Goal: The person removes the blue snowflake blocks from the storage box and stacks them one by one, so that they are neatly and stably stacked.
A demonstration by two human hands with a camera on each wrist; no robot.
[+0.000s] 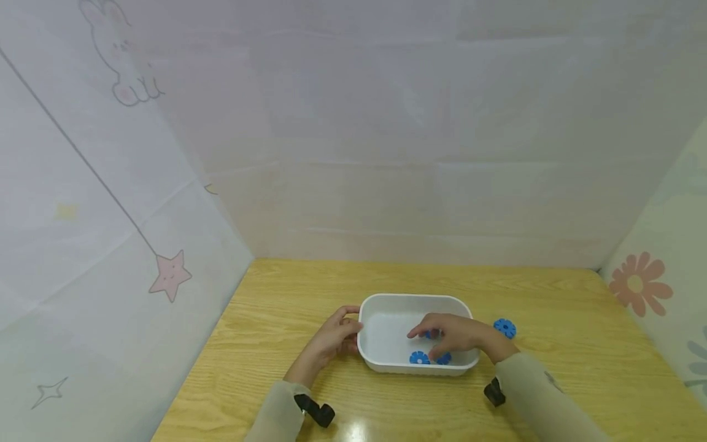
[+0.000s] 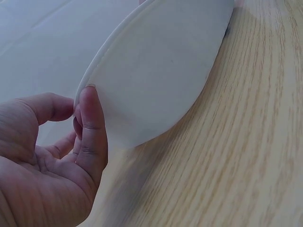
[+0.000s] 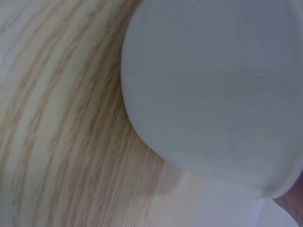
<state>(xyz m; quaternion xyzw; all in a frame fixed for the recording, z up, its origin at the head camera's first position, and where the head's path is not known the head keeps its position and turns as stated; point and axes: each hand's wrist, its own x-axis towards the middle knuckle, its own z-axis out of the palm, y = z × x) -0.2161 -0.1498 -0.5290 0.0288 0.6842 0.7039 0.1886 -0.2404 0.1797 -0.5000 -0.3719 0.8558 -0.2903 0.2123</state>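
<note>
A white plastic basin (image 1: 385, 322) stands on the wooden table, its outer wall filling much of both wrist views. My left hand (image 1: 331, 337) grips the left end of its rim; the left wrist view has the thumb and fingers pinching the edge. Over the basin's right part reaches my right hand (image 1: 452, 332), with thumb and index finger spread apart. Beneath that hand lie blue notched plastic discs: one disc (image 1: 419, 358) near the front wall, another disc (image 1: 444, 358) by the thumb, and a third (image 1: 428, 335) partly hidden by the fingers. I see nothing held in the right hand.
Just right of the basin, a blue notched disc (image 1: 505, 328) lies on the table (image 1: 287, 288). Pale printed cloth (image 1: 353, 202) hangs behind the table and on both sides. Each sleeve has a black strap device at the wrist.
</note>
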